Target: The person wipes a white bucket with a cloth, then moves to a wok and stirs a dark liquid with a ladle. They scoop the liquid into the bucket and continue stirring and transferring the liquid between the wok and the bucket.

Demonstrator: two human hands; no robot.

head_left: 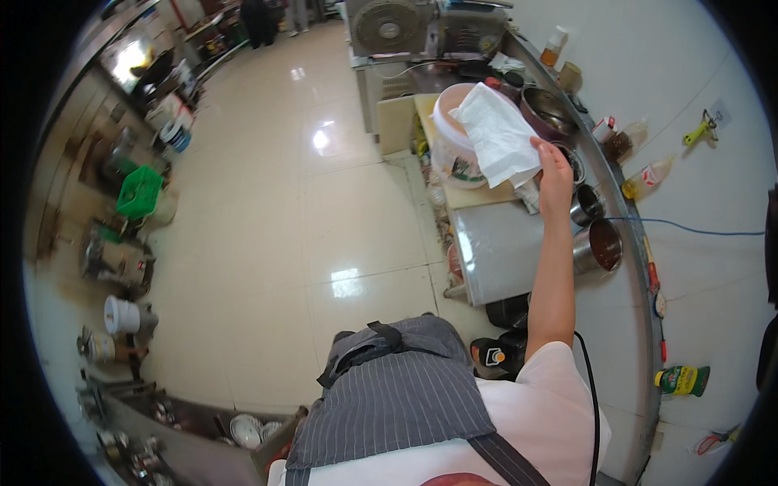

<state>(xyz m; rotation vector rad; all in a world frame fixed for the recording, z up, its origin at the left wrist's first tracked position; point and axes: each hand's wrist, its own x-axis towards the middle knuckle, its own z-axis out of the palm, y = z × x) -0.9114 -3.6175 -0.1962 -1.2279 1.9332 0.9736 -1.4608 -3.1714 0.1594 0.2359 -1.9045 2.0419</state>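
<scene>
My right hand (554, 179) reaches over the counter at the upper right. Between its thumb and fingers it pinches a white paper or cloth sheet (499, 135), which hangs partly over the rim of a white plastic bucket (453, 155). Under the bucket lies a pale cutting board (480, 195), and below the sheet there is a crumpled white piece (529, 195). Metal pots (598, 246) stand just right of my wrist. My left hand is out of view.
A metal worktop (498, 252) runs beside my forearm. Behind the bucket are a large pan (549, 112) and a fan (389, 29). Bottles (649, 177) line the wall ledge. At the left stand a green basket (140, 192) and a white bucket (121, 314); people's legs show far off.
</scene>
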